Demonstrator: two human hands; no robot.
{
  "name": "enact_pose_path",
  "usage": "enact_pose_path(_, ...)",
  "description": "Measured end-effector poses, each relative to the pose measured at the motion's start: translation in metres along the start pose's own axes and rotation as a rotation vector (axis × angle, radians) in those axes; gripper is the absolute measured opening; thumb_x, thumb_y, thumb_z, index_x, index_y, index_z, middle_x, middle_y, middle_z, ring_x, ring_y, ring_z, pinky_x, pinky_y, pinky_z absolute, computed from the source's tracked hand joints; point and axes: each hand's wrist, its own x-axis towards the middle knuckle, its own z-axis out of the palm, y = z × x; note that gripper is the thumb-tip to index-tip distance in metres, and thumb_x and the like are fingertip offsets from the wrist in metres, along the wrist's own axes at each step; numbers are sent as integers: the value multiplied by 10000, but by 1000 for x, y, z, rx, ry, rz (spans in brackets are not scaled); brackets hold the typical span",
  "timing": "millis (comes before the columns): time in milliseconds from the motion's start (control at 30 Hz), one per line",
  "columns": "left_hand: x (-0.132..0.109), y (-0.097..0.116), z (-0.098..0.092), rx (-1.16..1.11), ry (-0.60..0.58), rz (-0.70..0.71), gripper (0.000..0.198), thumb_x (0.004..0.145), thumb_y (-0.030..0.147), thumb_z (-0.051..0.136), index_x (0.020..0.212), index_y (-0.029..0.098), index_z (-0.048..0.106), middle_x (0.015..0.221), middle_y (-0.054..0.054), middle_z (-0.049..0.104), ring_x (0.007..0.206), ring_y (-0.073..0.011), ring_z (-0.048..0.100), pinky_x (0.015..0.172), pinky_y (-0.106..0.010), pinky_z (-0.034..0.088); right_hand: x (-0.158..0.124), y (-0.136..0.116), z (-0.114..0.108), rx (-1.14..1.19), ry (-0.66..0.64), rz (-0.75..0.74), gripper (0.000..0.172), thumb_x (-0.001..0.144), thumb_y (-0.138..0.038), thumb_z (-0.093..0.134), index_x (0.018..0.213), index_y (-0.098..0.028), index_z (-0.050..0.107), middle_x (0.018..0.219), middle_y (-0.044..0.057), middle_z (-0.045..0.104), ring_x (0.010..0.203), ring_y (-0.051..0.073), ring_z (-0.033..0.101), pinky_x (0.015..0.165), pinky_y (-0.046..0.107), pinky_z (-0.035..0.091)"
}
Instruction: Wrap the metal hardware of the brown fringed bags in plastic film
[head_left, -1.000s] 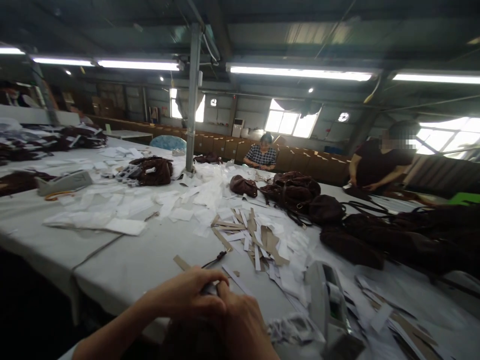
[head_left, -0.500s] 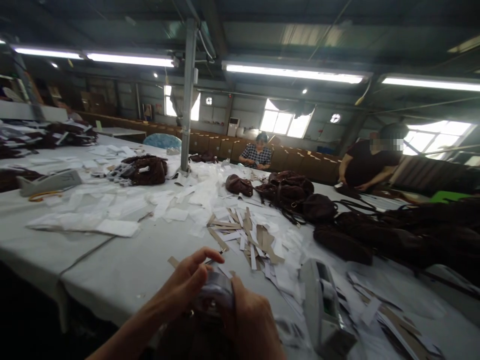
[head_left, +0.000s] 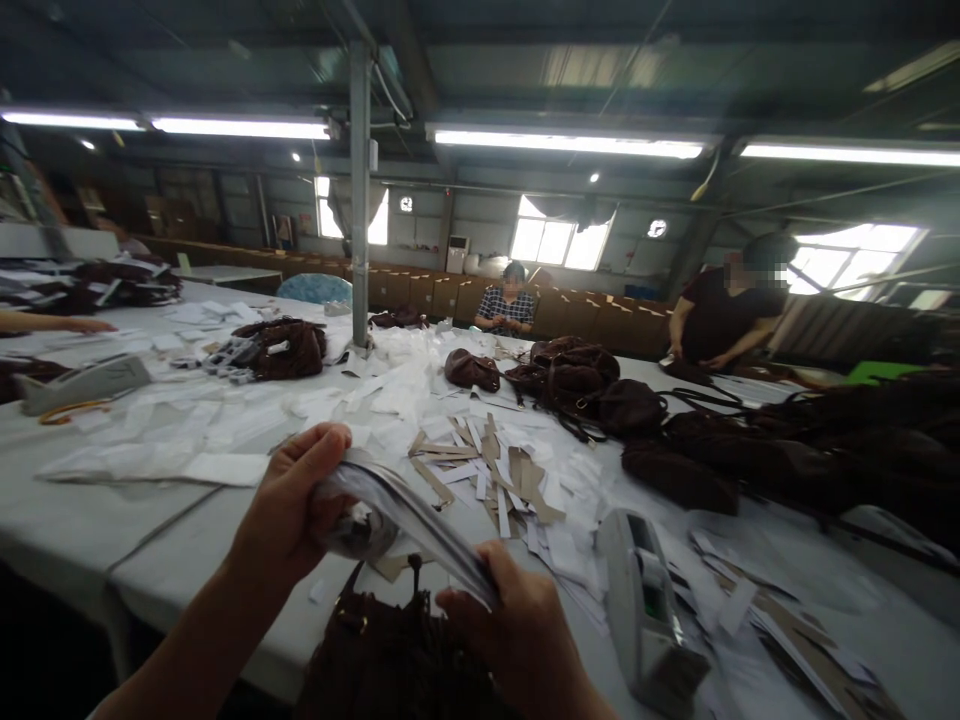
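My left hand is closed on one end of a band of clear plastic film. The film runs taut and slanting down to my right hand, closed on its other end. Near my left fingers the film curls into a rounded, shiny bunch; whether it is a bag or a loose sheet I cannot tell. Below the film, close to my body, is a dark brown bag with small metal fittings. My right forearm covers part of it.
A grey tape dispenser stands right of my hands. Ahead lie card strips and white paper. Brown bags pile up at right. A post rises mid-table. Two co-workers work across; another person's arm reaches in from the left.
My hands have moved apart, the left up and leftward, the right slightly rightward. The plastic, bunched between them before, is now drawn out into a band. Another person's arm has appeared at left.
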Motion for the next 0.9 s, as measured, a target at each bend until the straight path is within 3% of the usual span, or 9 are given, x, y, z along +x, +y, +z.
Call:
enact_pose_path(67, 6, -3, -3, 1, 32, -5, 350, 646, 403, 805, 660, 163, 551, 341, 113, 364, 256, -16, 272, 275, -87, 225, -19, 16, 12, -24, 14, 12, 381, 889, -562, 495, 755, -206, 523, 584, -23, 596, 453, 117, 522, 447, 223, 326)
enact_pose_path(167, 9, -13, -5, 110, -13, -75, 331, 671, 385, 795, 670, 156, 555, 405, 90, 453, 281, -9, 312, 294, -87, 239, -31, 25, 12, -2, -131, 166, 327, 737, -475, 724, 843, -198, 586, 753, 17, 662, 637, 174, 620, 557, 236, 437)
enact_pose_path(233, 6, -18, -4, 206, -87, -130, 336, 663, 394, 796, 671, 149, 566, 436, 75, 482, 298, -11, 321, 304, -96, 236, -23, 19, -2, 114, -172, 244, 491, 664, -404, 784, 1066, -196, 594, 979, 61, 671, 864, 218, 644, 729, 275, 495)
enact_pose_path(333, -4, -21, 5, 314, -224, -137, 379, 630, 424, 813, 636, 136, 566, 428, 67, 455, 328, -16, 315, 330, -109, 219, 3, 2, -24, 305, -129, 193, 663, 712, -457, 718, 1289, -216, 499, 1163, 85, 615, 1045, 235, 592, 884, 320, 467)
enact_pose_path(433, -12, -20, 14, 337, -281, -90, 426, 625, 476, 813, 642, 137, 555, 436, 67, 441, 356, -19, 320, 354, -112, 226, 24, -13, -25, 374, -142, 152, 569, 738, -540, 652, 1198, -213, 578, 992, 51, 659, 852, 201, 612, 735, 279, 474)
enact_pose_path(533, -12, -22, 15, 245, -238, -62, 461, 689, 597, 719, 775, 182, 537, 431, 84, 432, 327, -35, 318, 331, -115, 236, 28, -17, -13, 324, -168, 173, 371, 748, -514, 646, 959, -208, 653, 680, -26, 615, 569, 129, 514, 549, 232, 383)
enact_pose_path(600, -8, -26, 7, 188, -200, -75, 505, 720, 688, 621, 850, 214, 504, 413, 102, 401, 290, -43, 285, 297, -118, 221, 24, -14, -9, 259, -155, 195, 318, 725, -483, 688, 881, -208, 658, 614, -48, 585, 518, 107, 468, 521, 225, 343)
enact_pose_path(767, 0, -36, -10, 82, -146, -166, 543, 743, 758, 507, 930, 251, 464, 384, 130, 341, 255, -52, 226, 274, -134, 234, 13, -1, -11, 233, -129, 185, 329, 712, -476, 723, 907, -216, 674, 655, -37, 641, 551, 115, 532, 528, 215, 361)
enact_pose_path(900, -7, -46, 11, -73, 7, -231, 572, 705, 751, 571, 964, 255, 452, 376, 129, 361, 262, -67, 261, 284, -142, 255, 10, -5, 12, 379, -44, 201, 551, 703, -641, 655, 1019, -190, 652, 688, -9, 656, 557, 138, 549, 527, 228, 399)
